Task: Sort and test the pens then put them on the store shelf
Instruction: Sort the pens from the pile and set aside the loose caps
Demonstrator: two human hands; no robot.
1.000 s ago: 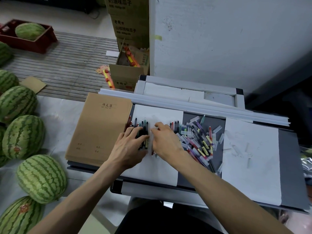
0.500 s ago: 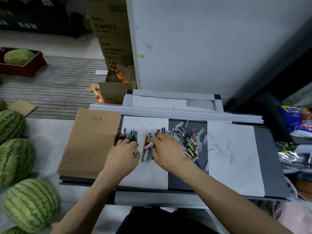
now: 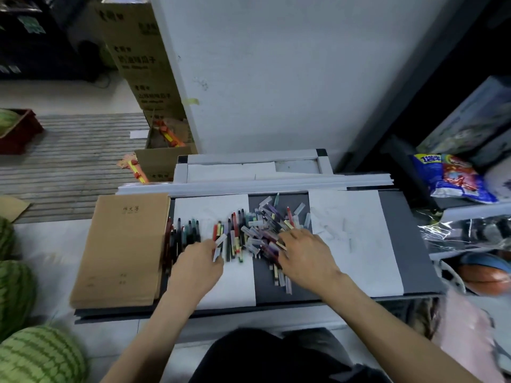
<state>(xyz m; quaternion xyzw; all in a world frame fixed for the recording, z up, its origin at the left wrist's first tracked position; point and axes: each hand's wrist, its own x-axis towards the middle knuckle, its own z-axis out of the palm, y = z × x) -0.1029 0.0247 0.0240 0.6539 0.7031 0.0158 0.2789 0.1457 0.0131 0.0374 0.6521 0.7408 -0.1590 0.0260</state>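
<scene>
**Head view.** Shows the left hand (image 3: 197, 268) palm down on the left white sheet (image 3: 229, 284), fingertips at the near ends of a row of dark pens (image 3: 184, 233) just right of the brown notebook stack (image 3: 124, 244). Cannot tell through the blur whether a pen is pinched. Shows the right hand (image 3: 305, 257) with fingers spread and flat on the loose pile of pens (image 3: 272, 225) and clear caps on the dark worktop (image 3: 265, 295). Places a third group of pens (image 3: 235, 236), some red and some yellow-labelled, between the two hands.

Compared with half a second ago: finds the right hand shifted rightward, off the middle group and onto the pile. Finds the hands now well apart rather than side by side, the left at much the same row.

Takes in a second white sheet (image 3: 356, 239) and a blue snack bag (image 3: 453, 178) right of the right hand, and watermelons (image 3: 41, 355) left of the left hand.
</scene>
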